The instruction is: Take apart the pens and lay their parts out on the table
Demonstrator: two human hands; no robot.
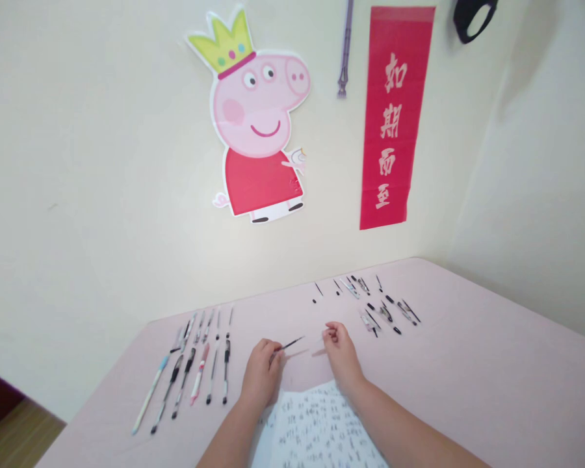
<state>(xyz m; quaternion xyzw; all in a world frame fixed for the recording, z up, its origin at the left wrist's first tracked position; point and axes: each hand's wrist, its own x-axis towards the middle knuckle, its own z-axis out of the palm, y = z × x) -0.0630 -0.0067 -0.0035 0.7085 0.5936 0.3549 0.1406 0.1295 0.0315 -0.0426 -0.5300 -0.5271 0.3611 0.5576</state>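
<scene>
Refill (292, 342), dark and slim, sits in the closed left hand (262, 370), its tip free and pointing toward the right hand, probably for easy aiming. The right hand (342, 354) pinches a faint clear piece (323, 336), too blurred to name. Pens (227, 364) in 2 rows at left and loose parts (396, 330) at right seem set aside to leave elbow room. Written paper (316, 422) lies between the forearms; the counter (468, 364) meets the wall (102, 162) beyond.
</scene>
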